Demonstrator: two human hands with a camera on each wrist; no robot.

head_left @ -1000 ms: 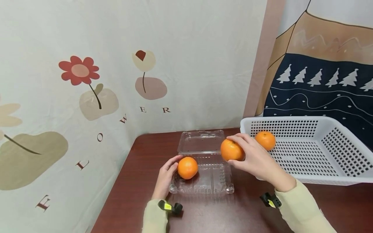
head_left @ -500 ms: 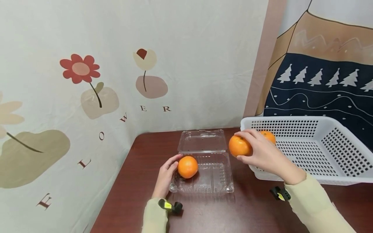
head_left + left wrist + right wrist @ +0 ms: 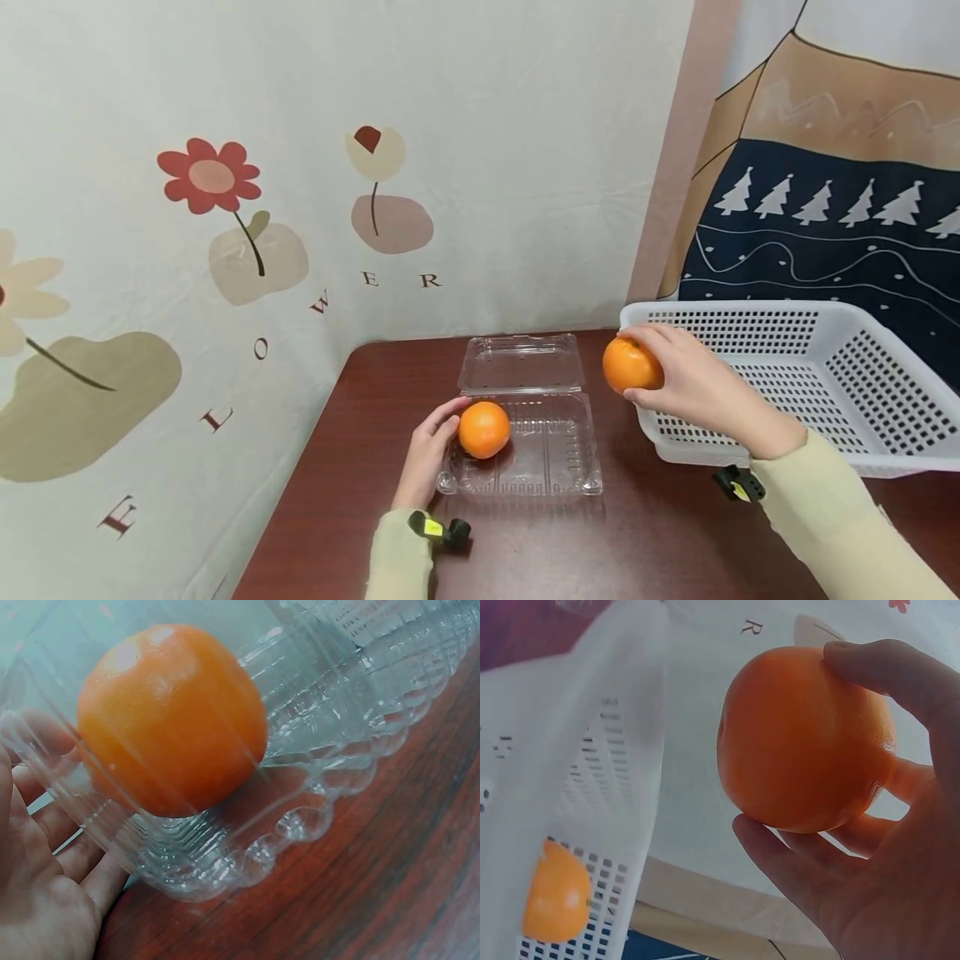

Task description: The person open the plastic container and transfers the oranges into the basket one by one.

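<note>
My right hand [image 3: 693, 379] grips an orange [image 3: 632, 365] between thumb and fingers, holding it up beside the left wall of a white basket [image 3: 750, 458]. The right wrist view shows the thumb on one side of this orange and fingers on the other. At the left, my left hand [image 3: 427, 454] rests against the side wall of a clear plastic clamshell box [image 3: 555, 454], its fingers extended along the outside in the left wrist view. A second orange [image 3: 483, 430] sits inside the box's left part, close to those fingers. The lid [image 3: 521, 364] lies folded back.
Another orange [image 3: 559, 896] lies inside the basket, hidden behind my right hand in the head view. The brown table [image 3: 375, 400] meets a printed curtain [image 3: 510, 208] at the back, with a dark tree-patterned cloth [image 3: 825, 242] behind the basket.
My right hand has carried its orange rightward and slightly upward, away from the box toward the basket, and now covers the basket's orange. My left hand and the box have stayed put.
</note>
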